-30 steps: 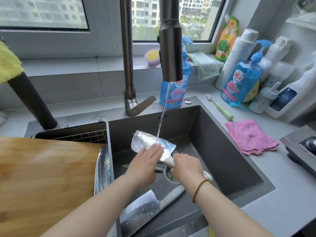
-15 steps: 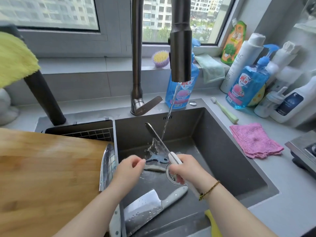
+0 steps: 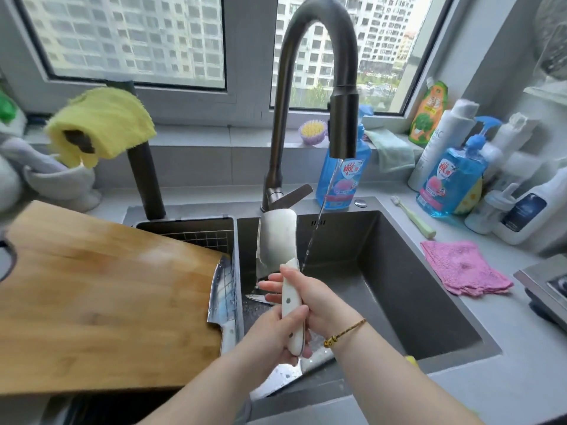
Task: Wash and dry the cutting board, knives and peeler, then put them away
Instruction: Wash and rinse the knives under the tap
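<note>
A cleaver with a white handle stands blade-up over the dark sink, just left of the thin water stream from the faucet. My right hand grips the upper part of its handle. My left hand grips the lower end of the same handle. A second knife lies along the sink divider beside the wooden cutting board, which rests over the left basin. Another cleaver blade lies on the sink floor, mostly hidden by my arms. I see no peeler.
Blue soap bottles, white bottles and a toothbrush crowd the right counter by a pink cloth. A yellow cloth hangs on a dark post at the left. A stove edge juts in at the far right.
The cleaver went from lying flat under the stream to standing blade-up, left of the water. My left hand moved from the blade onto the handle's lower end. The camera tilted up.
</note>
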